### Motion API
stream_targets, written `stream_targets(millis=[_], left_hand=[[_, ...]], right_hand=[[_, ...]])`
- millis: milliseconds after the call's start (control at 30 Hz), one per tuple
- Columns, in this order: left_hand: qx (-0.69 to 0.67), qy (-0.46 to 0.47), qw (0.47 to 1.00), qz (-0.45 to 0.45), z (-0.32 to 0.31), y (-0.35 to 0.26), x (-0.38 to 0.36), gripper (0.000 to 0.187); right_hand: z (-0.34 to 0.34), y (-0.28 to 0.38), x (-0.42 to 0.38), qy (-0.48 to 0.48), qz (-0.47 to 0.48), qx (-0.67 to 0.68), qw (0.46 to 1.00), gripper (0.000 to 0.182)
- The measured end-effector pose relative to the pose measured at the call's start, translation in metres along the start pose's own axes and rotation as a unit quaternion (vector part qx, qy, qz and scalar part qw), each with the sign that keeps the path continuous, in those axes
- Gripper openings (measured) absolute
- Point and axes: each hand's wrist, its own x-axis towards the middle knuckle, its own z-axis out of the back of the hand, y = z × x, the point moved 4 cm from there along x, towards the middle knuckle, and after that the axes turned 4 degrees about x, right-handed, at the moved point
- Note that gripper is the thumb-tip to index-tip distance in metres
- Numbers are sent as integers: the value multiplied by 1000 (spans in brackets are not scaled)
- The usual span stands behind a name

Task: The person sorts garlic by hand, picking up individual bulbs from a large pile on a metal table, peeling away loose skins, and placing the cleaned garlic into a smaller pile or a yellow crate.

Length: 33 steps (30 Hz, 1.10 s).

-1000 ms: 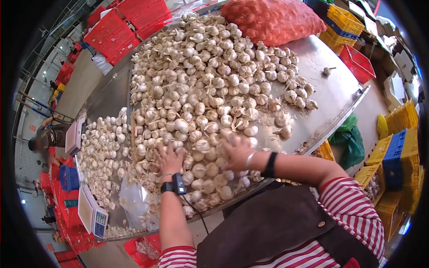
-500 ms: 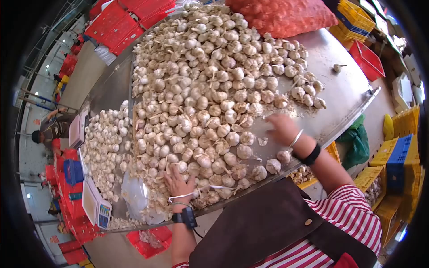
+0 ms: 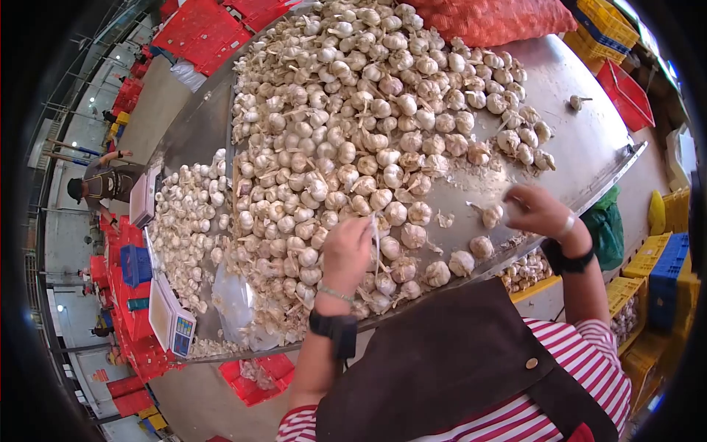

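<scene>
My left hand (image 3: pixel 349 254) is raised over the near part of the garlic heap (image 3: pixel 324 147), its fingers pinched together on a thin white strip (image 3: pixel 378 243) that hangs down beside the fingertips. At the right, my right hand (image 3: pixel 541 211) is over the metal table, blurred, with its curved fingers and thumb apart. Just left of those fingertips is a single garlic bulb (image 3: pixel 490 215) with its stem pointing left. Several loose bulbs, one of them a garlic bulb (image 3: pixel 462 262), lie along the near table edge between my hands.
Smaller garlic bulbs (image 3: pixel 188 221) lie beyond a divider at left, beside a scale (image 3: pixel 171 317). A clear plastic bag (image 3: pixel 234 302) is near it. A red mesh sack (image 3: pixel 493 18) rests at the back. A crate of garlic (image 3: pixel 526 272) stands below the table edge. Another person (image 3: pixel 107 180) is far left.
My left hand has lifted off the heap and moved right, with the white strip upright. My right hand has moved right; a bulb now shows beside it. The view has shifted slightly.
</scene>
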Motion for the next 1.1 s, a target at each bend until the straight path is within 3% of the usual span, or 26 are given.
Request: stream_targets(millis=[33, 133, 200, 267, 333, 400, 467, 533, 567, 600, 633, 667, 733, 767, 800, 900, 1000, 1033, 1067, 1100], left_hand=[[38, 59, 997, -37, -19, -1, 5, 25], [130, 48, 988, -71, -64, 3, 15, 29], [196, 88, 975, -61, -87, 6, 21, 39], [249, 80, 965, -24, -94, 4, 30, 46], [238, 102, 966, -18, -98, -3, 37, 45], [254, 138, 957, 21, -101, -3, 41, 41], [241, 121, 963, 11, -97, -3, 41, 44], [136, 155, 974, 90, -84, -5, 40, 46], [7, 129, 986, 106, -76, -1, 32, 44], [8, 129, 986, 110, -73, 11, 23, 44], [-192, 60, 971, 127, -69, 27, 13, 40], [-382, -17, 914, 139, -59, 40, 2, 35], [-584, -91, 775, 224, -43, 68, -29, 36], [-700, -56, 682, 206, -31, 80, -46, 44], [-754, -87, 615, 213, -23, 92, -67, 53], [-852, -144, 464, 197, 7, 93, -114, 42], [-822, -235, 459, 240, 1, 128, -165, 32], [-767, -250, 499, 317, 0, 123, -172, 27], [-683, -123, 650, 311, 4, 119, -173, 24], [-507, -191, 777, 320, 3, 97, -164, 22]], right_hand=[[6, -7, -24, 20, -11, 22, 1000, 37], [15, -40, -91, 53, -95, 57, 992, 41], [3, -75, -129, 26, -146, 58, 987, 44], [3, -96, -155, -161, -179, -131, 962, 47], [6, -84, -153, -181, -192, -155, 952, 46], [7, -62, -125, -126, -187, 92, 970, 45], [2, -25, -88, -121, -128, 42, 983, 37], [-17, -13, -50, -99, -23, -68, 993, 33], [-28, -12, -31, -69, 15, -113, 991, 35], [-37, -11, -15, -37, 53, -156, 986, 36], [-40, -7, -2, -33, 57, -154, 986, 36], [-48, -5, 11, 30, 43, -204, 978, 31], [-64, -2, 28, 105, 45, -255, 960, 25], [-70, -6, 35, 124, 25, -253, 959, 28], [-76, -11, 43, 144, 7, -252, 957, 30], [-82, -18, 59, 162, 30, -263, 951, 35], [-72, -11, 65, 189, 55, -220, 955, 39], [-68, -14, 67, 185, 73, -164, 966, 40], [-69, -28, 70, 194, 144, -109, 964, 38], [-67, -27, 69, 243, 202, -98, 944, 26]])
